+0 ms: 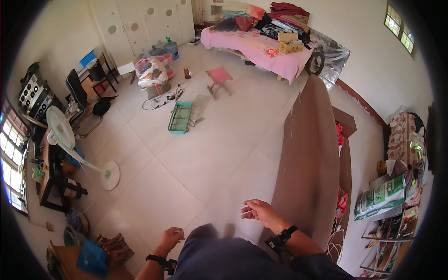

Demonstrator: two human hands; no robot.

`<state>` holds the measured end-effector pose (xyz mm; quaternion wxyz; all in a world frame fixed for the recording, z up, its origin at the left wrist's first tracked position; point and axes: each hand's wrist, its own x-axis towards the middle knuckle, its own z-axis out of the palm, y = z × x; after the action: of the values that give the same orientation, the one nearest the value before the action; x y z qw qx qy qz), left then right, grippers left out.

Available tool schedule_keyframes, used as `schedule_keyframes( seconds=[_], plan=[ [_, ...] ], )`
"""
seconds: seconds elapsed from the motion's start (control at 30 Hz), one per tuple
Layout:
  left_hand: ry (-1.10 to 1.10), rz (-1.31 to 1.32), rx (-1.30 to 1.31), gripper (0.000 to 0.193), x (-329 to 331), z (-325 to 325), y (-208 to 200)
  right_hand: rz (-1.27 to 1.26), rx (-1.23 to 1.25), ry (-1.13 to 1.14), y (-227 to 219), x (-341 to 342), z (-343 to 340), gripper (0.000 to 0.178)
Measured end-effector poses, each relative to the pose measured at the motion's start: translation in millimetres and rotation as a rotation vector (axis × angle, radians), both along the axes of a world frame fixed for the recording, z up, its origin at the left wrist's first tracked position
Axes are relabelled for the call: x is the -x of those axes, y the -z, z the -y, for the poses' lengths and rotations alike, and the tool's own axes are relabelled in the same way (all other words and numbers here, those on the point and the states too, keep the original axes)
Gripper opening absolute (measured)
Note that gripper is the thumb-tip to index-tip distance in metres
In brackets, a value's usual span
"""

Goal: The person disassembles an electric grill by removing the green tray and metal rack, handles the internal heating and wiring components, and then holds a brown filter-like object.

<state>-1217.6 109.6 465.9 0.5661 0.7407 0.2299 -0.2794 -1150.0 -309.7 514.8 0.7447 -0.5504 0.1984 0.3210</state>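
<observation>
My right hand (262,213) hangs over the tiled floor beside a long brown wooden panel (308,172). Its fingers are loosely bent and apart, with nothing seen in them. Lower down, my left hand (171,237) is beside my dark-clothed leg, its fingers slightly curled and holding nothing visible. Each wrist wears a black band. Ahead on the floor lies a green open tray (180,117) with small items inside, well away from both hands. A red-topped folding stool (218,75) stands beyond it.
A standing fan (110,175) and a desk (49,186) are at left. Cables (161,100) and a bag of cloth (153,74) lie farther off. A pink-covered bed (261,46) bears piled clothes at the back. Shelves (387,242) stand at right.
</observation>
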Motion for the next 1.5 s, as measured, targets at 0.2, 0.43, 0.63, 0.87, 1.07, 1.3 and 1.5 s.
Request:
schedule_keyframes(
  seconds=[0.2,0.43,0.63,0.87,1.07,1.3,1.5],
  plan=[
    [0.053,-0.050,0.019,0.035,-128.3,12.5,23.9,0.004,-0.012,0.013,14.3,-109.8,19.5,0.043],
    [0.264,-0.011,0.034,0.043,-328.5,50.7,33.8,-0.015,0.057,0.159,-0.7,-244.2,57.0,0.045],
    [0.330,0.069,0.065,0.044,-490.2,87.4,12.5,-0.046,0.060,0.252,-12.4,-355.0,85.8,0.046],
    [0.270,0.018,0.039,0.043,-622.3,124.5,13.9,-0.090,0.043,0.191,4.7,-512.4,125.4,0.047],
    [0.109,-0.047,0.032,0.042,-717.4,155.1,13.2,-0.044,0.015,0.129,2.7,-676.8,170.3,0.048],
    [-0.001,-0.049,0.038,0.039,-824.7,177.2,22.7,0.063,0.080,-0.030,-25.6,-873.5,190.3,0.047],
    [-0.072,-0.039,0.072,0.038,-943.6,178.3,40.9,0.015,0.043,-0.057,-6.0,-991.7,182.7,0.048]
  ],
)
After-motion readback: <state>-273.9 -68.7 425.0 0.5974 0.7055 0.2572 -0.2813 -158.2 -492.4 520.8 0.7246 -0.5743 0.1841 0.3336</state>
